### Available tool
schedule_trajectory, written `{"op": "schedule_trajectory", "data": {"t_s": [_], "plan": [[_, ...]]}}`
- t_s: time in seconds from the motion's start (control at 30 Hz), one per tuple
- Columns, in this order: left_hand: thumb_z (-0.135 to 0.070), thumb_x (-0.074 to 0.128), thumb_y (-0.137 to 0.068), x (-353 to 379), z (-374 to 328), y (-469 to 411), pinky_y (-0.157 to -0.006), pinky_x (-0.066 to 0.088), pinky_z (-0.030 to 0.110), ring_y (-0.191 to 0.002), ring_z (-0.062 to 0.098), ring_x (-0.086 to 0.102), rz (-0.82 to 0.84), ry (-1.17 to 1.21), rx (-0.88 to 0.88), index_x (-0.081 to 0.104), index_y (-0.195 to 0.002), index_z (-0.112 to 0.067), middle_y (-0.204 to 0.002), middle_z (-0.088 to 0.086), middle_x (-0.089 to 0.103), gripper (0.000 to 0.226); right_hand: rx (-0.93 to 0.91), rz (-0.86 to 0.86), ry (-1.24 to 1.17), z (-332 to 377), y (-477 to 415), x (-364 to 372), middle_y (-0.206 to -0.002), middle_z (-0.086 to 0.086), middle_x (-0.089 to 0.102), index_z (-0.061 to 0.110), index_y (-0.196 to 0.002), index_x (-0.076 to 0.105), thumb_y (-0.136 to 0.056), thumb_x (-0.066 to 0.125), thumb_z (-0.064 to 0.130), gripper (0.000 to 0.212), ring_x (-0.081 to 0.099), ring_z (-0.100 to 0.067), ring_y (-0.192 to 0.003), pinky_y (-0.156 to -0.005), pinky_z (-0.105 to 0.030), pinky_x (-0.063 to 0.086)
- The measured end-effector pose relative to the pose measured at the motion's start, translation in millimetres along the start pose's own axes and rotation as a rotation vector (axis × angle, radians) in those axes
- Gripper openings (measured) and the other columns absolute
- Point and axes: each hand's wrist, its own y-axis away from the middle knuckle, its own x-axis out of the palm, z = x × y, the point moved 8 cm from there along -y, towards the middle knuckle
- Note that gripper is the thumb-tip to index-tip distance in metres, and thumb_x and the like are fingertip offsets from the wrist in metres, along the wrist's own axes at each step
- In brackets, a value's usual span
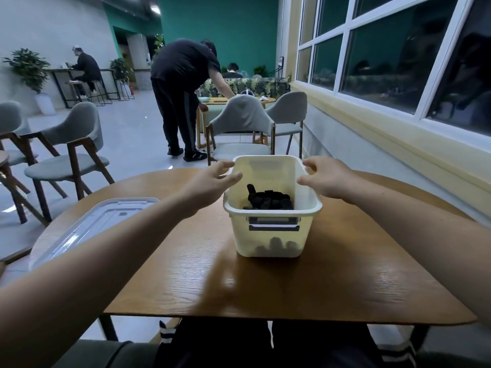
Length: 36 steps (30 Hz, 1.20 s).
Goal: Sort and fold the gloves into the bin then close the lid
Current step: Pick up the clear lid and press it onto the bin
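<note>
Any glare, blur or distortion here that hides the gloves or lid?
Head view: wide-angle bends the window frames; soft glare on the table; the gloves in the bin read as one dark mass; the clear lid shows reflections; left hand and right hand slightly soft.

— Where does the single view sit?
— On the person's head: wide-angle, facing forward and down, close over the rounded brown wooden table [345,274].
— What's dead ahead?
— The open cream plastic bin [268,240], near, at twelve o'clock.
</note>
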Motion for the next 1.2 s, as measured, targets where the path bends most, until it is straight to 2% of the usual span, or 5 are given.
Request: {"op": "schedule_trajectory", "data": {"t_s": [0.13,0.27,0.87,1.1,1.2], "plan": [[-0.056,0.058,-0.103,-23,25,7,-0.108,0.053,0.042,-0.124,0.014,0.063,-0.039,-0.067,-0.043,0.057,-0.146,-0.025,-0.139,-0.005,0.066,0.053,-0.057,-0.006,0.019,26,-3,4,-0.159,-0.004,0.052,0.019,-0.158,0.048,-0.1,0.067,0.039,0.064,0.049,-0.026,-0.146,-0.114,-0.041,0.042],[-0.045,0.067,-0.101,-52,58,24,-0.088,0.054,0.031,-0.114,0.015,0.066,-0.094,-0.226,-0.091,0.06,-0.139,-0.022,-0.125,-0.003,0.07,0.045,-0.139,0.009,-0.007,65,-3,15,-0.16,-0.003,0.051,0.019,-0.158,0.048,-0.099,0.068,0.041,0.065,0.048,-0.025,-0.146,-0.118,-0.043,0.042],[-0.039,0.082,-0.085,-136,167,116,-0.084,0.051,0.035,-0.095,0.016,0.063,-0.27,-0.707,-0.209,0.071,-0.111,-0.03,-0.099,-0.01,0.066,0.03,-0.438,0.201,-0.069,247,18,125,-0.154,-0.008,0.056,0.009,-0.153,0.052,-0.099,0.069,0.036,0.063,0.052,-0.026,-0.141,-0.113,-0.037,0.044],[-0.025,0.077,-0.088,-136,154,124,-0.081,0.056,0.039,-0.086,0.014,0.067,-0.326,-0.677,-0.164,0.068,-0.123,-0.028,-0.087,-0.012,0.073,0.036,-0.416,0.248,-0.132,258,37,176,-0.122,-0.012,0.071,0.003,-0.121,0.069,-0.096,0.068,0.032,0.038,0.065,-0.03,-0.112,-0.097,-0.042,0.057],[-0.026,0.075,-0.09,-139,148,121,-0.077,0.053,0.034,-0.086,0.012,0.067,-0.329,-0.677,-0.165,0.068,-0.127,-0.03,-0.089,-0.011,0.074,0.038,-0.42,0.328,-0.157,250,50,192,-0.113,-0.005,0.071,0.011,-0.113,0.071,-0.1,0.063,0.023,0.019,0.062,-0.025,-0.107,-0.083,-0.029,0.048]]}}
